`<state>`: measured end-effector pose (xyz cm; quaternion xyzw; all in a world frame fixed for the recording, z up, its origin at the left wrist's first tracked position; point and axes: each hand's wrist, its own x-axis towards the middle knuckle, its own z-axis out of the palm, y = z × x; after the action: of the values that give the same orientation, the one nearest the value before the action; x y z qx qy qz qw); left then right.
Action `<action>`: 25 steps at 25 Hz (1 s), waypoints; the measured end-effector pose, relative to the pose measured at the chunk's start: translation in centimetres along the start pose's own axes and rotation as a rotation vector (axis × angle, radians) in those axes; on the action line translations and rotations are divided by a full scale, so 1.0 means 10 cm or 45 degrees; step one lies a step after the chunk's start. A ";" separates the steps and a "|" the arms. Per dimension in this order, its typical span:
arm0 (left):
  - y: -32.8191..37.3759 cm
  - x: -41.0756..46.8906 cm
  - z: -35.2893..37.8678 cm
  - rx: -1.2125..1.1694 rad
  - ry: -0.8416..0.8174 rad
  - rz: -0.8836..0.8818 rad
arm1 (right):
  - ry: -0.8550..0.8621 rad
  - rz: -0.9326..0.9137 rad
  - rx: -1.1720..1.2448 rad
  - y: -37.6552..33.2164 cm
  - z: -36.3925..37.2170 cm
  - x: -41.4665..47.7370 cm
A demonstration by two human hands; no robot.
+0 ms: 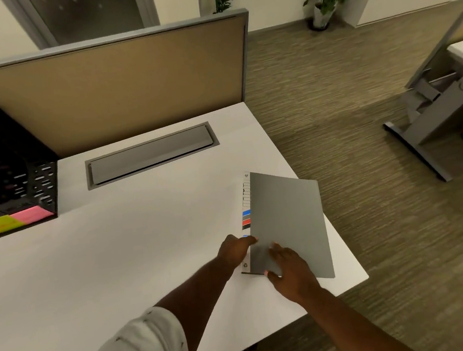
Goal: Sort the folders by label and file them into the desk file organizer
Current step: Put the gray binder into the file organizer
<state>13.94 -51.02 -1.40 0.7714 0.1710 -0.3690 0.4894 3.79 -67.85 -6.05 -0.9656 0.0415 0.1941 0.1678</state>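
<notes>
Grey folder (288, 220) flat on the tabletop (146, 240) near its right front corner, long axis running away from the person, label strip (247, 216) along the left edge. Both hands meet at the near-left corner. The left hand (237, 249) curls against the labelled edge, one fingertip on the cover. The right hand (290, 266) lies over the near end, thumb at the near edge; whether it grips or merely presses cannot be told. The file organizer (41, 176) stands well apart at far left, so the folder likely travels leftward, and the left hand is the nearer to it.
</notes>
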 end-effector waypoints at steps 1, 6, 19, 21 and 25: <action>0.04 -0.01 -0.04 -0.091 -0.041 -0.057 | -0.011 -0.013 -0.024 -0.01 -0.02 0.02; -0.01 0.03 -0.16 -0.362 -0.214 -0.205 | -0.041 -0.027 0.024 -0.04 -0.14 0.09; -0.47 -0.21 -0.65 -0.397 0.085 0.015 | 0.082 -0.288 0.337 -0.74 -0.17 -0.10; -0.57 -0.33 -0.90 -0.396 0.183 0.072 | 0.093 -0.332 0.388 -1.02 -0.14 -0.12; -0.76 -0.60 -1.42 -0.392 0.397 0.191 | 0.173 -0.387 0.467 -1.64 -0.17 -0.06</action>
<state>10.86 -34.37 1.80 0.7460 0.2409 -0.1777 0.5949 6.24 -52.97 0.68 -0.9249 -0.0584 0.0905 0.3646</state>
